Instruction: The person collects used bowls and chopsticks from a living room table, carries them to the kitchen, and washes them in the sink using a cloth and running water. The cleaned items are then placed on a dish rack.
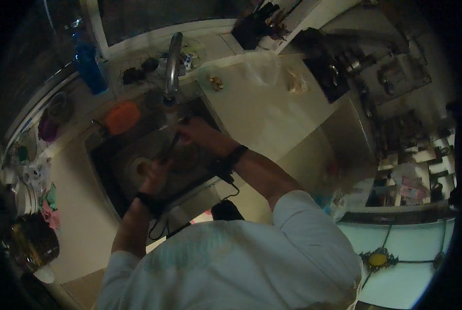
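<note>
Both hands are over a dark sink (111, 186). A dark, slender utensil (173, 144), too blurred to name more closely, runs slantwise between them. Its upper end is in the fingers of my right hand (195, 133), just below the metal faucet (173, 64). The fingers of my left hand (157, 174) are at the lower end and appear to grip it. Beside the left hand, down in the sink, lies a pale round dish (138, 167), partly hidden by that hand. Dark bands circle both wrists.
An orange bowl-like thing (122, 116) sits at the sink's back left corner. Behind it stands a blue bottle (89, 69). A small dish with brown pieces (216, 82) and a clear plastic bag (262, 66) are on the right counter (262, 108). A stove (401, 73) lies farther right.
</note>
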Available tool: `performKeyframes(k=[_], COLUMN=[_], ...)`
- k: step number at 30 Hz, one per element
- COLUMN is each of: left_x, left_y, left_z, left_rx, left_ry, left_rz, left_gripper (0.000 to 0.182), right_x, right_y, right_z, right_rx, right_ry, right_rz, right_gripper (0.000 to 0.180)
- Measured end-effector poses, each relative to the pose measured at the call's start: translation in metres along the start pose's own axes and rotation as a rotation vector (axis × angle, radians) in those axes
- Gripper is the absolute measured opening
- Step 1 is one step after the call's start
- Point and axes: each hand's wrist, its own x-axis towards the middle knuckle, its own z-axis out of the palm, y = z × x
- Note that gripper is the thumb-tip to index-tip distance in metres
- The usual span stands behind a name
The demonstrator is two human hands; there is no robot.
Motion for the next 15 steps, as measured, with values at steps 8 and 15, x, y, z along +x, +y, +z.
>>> performKeyframes(k=[8,15], left_x=[0.055,0.158], left_y=[0.04,0.057], left_z=[0.012,-0.001], left_rx=[-0.868,-1.329], left_ry=[-0.112,-0.976], left_rz=[-0.209,-0.538], left_gripper=[0.032,0.028], right_x=[-0.05,-0.093], right_y=[0.023,0.101], right_z=[-0.135,-0.262], right_rx=[0.759,0.378], right_ry=[0.35,0.414], right_rz=[0.214,0.101], right_gripper=[0.025,0.024])
